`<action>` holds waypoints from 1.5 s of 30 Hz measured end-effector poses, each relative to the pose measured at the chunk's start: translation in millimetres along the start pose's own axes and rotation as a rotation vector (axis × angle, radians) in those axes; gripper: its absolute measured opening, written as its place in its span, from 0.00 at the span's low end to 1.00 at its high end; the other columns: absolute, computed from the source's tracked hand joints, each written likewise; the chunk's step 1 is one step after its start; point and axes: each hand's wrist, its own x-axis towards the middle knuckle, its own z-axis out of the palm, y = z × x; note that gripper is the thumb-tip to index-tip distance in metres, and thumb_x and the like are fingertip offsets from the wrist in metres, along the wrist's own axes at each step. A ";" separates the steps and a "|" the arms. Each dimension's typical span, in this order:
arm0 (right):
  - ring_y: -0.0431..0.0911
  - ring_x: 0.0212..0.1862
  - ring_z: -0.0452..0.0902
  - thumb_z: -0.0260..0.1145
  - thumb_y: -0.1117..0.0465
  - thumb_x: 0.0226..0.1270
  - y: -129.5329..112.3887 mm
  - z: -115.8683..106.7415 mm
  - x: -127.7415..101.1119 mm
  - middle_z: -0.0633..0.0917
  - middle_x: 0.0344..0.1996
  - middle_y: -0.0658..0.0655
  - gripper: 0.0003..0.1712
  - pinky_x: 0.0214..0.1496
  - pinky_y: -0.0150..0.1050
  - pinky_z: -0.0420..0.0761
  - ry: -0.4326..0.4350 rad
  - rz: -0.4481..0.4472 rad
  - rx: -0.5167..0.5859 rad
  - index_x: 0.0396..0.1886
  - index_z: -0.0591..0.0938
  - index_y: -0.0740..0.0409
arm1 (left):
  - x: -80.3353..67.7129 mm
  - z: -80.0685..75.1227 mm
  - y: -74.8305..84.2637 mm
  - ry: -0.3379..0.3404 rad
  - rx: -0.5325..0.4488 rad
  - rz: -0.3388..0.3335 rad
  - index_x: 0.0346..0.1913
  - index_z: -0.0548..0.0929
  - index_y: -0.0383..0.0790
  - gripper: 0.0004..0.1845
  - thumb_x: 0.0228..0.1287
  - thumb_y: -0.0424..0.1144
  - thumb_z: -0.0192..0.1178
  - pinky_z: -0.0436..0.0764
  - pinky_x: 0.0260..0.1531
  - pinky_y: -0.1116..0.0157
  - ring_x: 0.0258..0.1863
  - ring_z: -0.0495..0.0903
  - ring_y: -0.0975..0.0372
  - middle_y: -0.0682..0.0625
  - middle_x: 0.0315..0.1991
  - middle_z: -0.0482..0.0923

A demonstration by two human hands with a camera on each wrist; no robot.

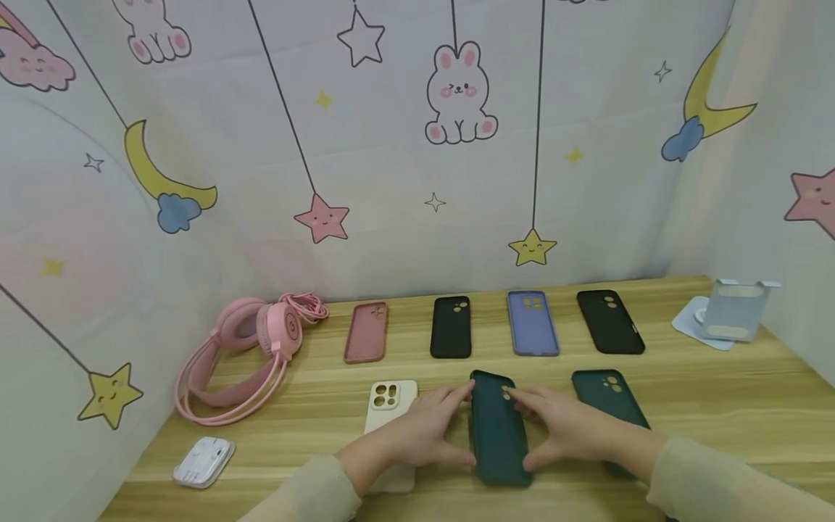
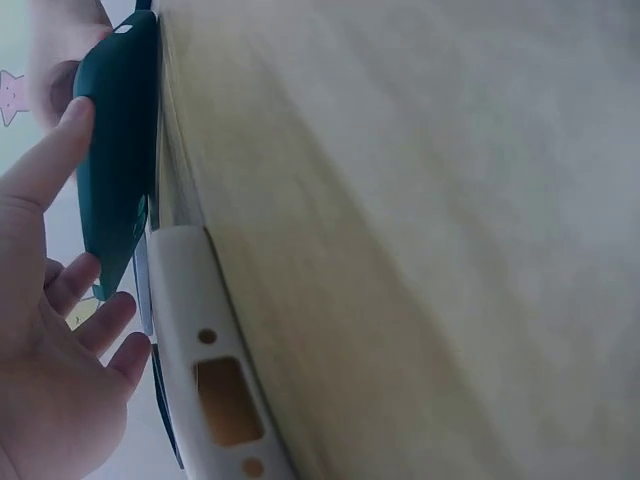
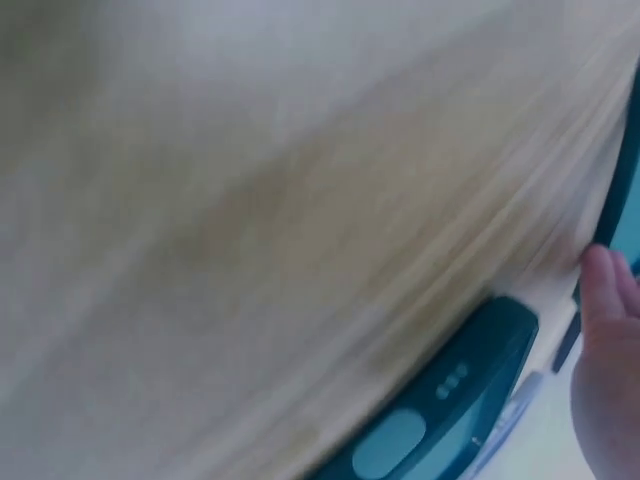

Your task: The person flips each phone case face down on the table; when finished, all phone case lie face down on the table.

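A dark green phone case lies face down on the wooden table, near the front edge. My left hand touches its left edge with straight index finger and thumb. My right hand touches its right edge the same way. A white case lies partly under my left hand. A second dark green case lies partly under my right wrist. The left wrist view shows my left hand with straight fingers against the green case, beside the white case. The blurred right wrist view shows a green case and a fingertip.
The back row holds a pink case, a black case, a lilac case and another black case. Pink headphones and a white earbud box lie at the left. A pale blue stand sits far right. Printed backdrops enclose the table.
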 end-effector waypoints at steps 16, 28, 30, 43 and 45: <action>0.50 0.51 0.74 0.75 0.41 0.43 -13.1 3.9 -0.1 0.75 0.53 0.59 0.65 0.51 0.41 0.76 0.079 0.066 0.173 0.71 0.52 0.70 | 3.9 -3.3 1.3 0.054 -0.189 0.023 0.74 0.49 0.46 0.52 0.52 0.55 0.68 0.64 0.59 0.56 0.60 0.62 0.58 0.52 0.62 0.61; 0.48 0.47 0.76 0.75 0.42 0.44 -15.9 6.2 5.6 0.75 0.51 0.60 0.66 0.48 0.47 0.76 0.081 0.166 0.243 0.72 0.49 0.67 | 5.9 -3.0 8.1 0.079 -0.392 -0.048 0.73 0.53 0.42 0.50 0.51 0.48 0.71 0.68 0.57 0.61 0.58 0.67 0.56 0.51 0.59 0.62; 0.47 0.46 0.76 0.76 0.42 0.44 -15.7 6.5 5.5 0.75 0.51 0.60 0.66 0.47 0.47 0.77 0.082 0.166 0.250 0.73 0.49 0.66 | 6.3 -2.9 9.3 0.080 -0.404 -0.058 0.73 0.53 0.42 0.50 0.51 0.47 0.71 0.69 0.57 0.60 0.58 0.67 0.55 0.51 0.58 0.62; 0.49 0.46 0.77 0.75 0.46 0.49 -17.2 3.6 4.8 0.70 0.54 0.66 0.59 0.46 0.47 0.78 0.017 0.116 0.340 0.75 0.51 0.52 | 10.8 1.3 9.6 0.100 -0.384 -0.058 0.74 0.51 0.45 0.52 0.50 0.50 0.71 0.70 0.54 0.58 0.59 0.65 0.59 0.52 0.58 0.65; 0.49 0.46 0.75 0.74 0.45 0.49 -17.9 2.9 4.6 0.69 0.54 0.67 0.59 0.45 0.46 0.77 0.007 0.103 0.328 0.75 0.50 0.51 | 11.2 1.1 10.2 0.100 -0.376 -0.051 0.73 0.52 0.45 0.51 0.50 0.50 0.71 0.69 0.55 0.58 0.59 0.64 0.59 0.52 0.59 0.65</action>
